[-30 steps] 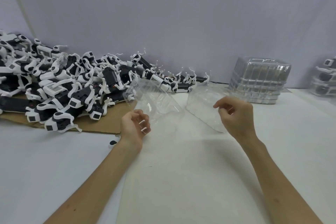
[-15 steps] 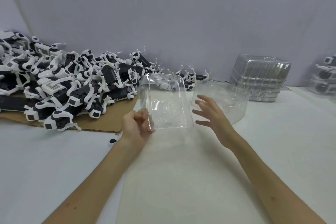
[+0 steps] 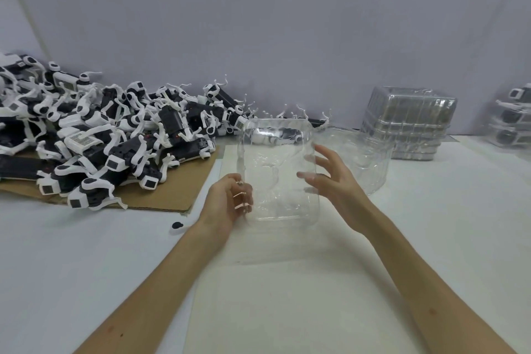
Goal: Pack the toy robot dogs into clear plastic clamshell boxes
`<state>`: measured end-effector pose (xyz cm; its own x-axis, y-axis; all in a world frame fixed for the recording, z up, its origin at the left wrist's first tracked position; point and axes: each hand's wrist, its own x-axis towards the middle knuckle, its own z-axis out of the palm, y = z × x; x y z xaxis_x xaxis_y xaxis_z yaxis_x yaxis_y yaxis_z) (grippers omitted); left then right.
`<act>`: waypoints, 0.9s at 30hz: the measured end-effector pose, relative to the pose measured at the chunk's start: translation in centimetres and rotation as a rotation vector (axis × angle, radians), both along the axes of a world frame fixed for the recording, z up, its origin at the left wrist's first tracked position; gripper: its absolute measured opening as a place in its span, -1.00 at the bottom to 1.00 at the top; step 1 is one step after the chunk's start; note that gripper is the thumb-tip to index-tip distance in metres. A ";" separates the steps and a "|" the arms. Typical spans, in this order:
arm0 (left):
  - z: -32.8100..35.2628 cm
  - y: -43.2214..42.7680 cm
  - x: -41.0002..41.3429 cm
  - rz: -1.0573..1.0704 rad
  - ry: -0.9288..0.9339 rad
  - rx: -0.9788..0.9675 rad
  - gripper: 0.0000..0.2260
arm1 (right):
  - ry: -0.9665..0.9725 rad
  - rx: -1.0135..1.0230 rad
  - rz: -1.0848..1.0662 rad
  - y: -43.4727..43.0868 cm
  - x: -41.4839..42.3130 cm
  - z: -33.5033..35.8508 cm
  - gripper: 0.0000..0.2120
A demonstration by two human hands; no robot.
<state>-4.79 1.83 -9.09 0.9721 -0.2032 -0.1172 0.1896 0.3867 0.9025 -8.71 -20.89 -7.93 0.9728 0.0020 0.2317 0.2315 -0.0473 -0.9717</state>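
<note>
The left grip (image 3: 230, 204) pinches the left rim of a clamshell box (image 3: 278, 172), its fingers curled round the edge. The box is held clear above the middle of the desk (image 3: 57, 267), standing nearly upright with its open face toward the camera. It is colourless, see-through plastic with rounded corners, a raised rim and shallow moulded hollows in its floor. The right grip (image 3: 330, 178) is spread, its fingers nearly straight, with the fingertips (image 3: 304, 174) against the box's right rim and clasping nothing.

Just behind the right grip lies a second clear shell (image 3: 365, 164); whether it is hinged to the held one cannot be told.

The toy robot dogs (image 3: 109, 141), black bodies with white legs and heads, lie heaped on a cardboard sheet (image 3: 161, 198) at the desk's far left edge, against the wall (image 3: 258, 37). A stack of empty clamshells (image 3: 408, 126) stands toward the far right corner, and filled boxes (image 3: 511, 123) sit at the right edge. A small black bit (image 3: 176, 225) lies near the cardboard's front corner.
</note>
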 end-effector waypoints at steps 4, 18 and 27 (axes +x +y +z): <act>-0.2 0.3 0.2 -0.080 -0.045 -0.057 -0.76 | 0.018 0.019 -0.045 0.1 0.0 0.0 -0.31; -1.0 -0.2 -0.2 -0.221 -0.184 0.006 -0.65 | 0.226 0.029 -0.208 0.9 0.0 -0.1 -0.71; -1.1 -0.4 -0.2 -0.300 -0.168 -0.062 -0.71 | 0.141 0.140 -0.314 1.7 -0.1 0.4 -0.58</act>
